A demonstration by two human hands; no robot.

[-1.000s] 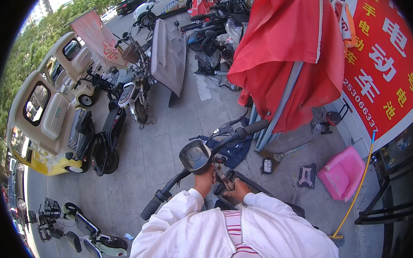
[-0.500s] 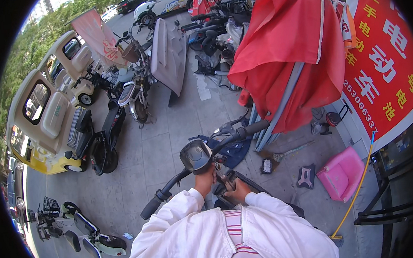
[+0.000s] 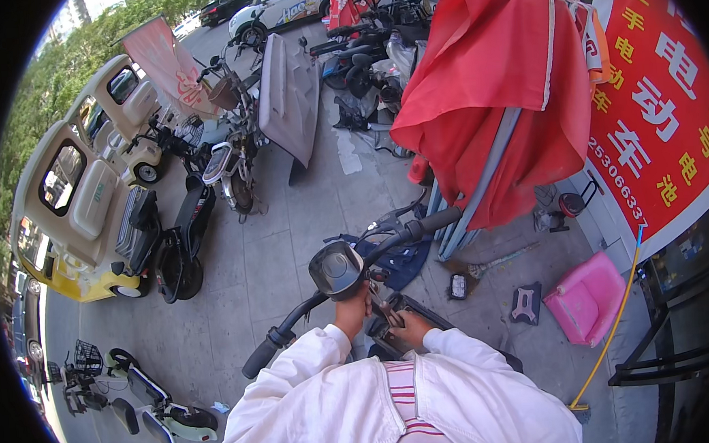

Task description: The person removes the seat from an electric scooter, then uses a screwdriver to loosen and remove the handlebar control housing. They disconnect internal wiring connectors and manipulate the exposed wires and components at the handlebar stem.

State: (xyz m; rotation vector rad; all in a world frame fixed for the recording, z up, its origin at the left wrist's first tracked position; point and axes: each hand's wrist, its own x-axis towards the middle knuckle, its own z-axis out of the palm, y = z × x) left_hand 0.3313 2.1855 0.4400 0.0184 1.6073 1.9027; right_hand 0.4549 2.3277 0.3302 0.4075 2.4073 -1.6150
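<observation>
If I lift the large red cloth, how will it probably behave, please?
The red cloth will probably be floppy, since it hangs in loose folds. It may feel heavy altogether, being so broad. It could snag on the grey pole that emerges from its folds.

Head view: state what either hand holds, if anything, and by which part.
The right hand appears to hold a slim tool, perhaps pliers, by its near end; whether the left hand holds anything cannot be told.
</observation>
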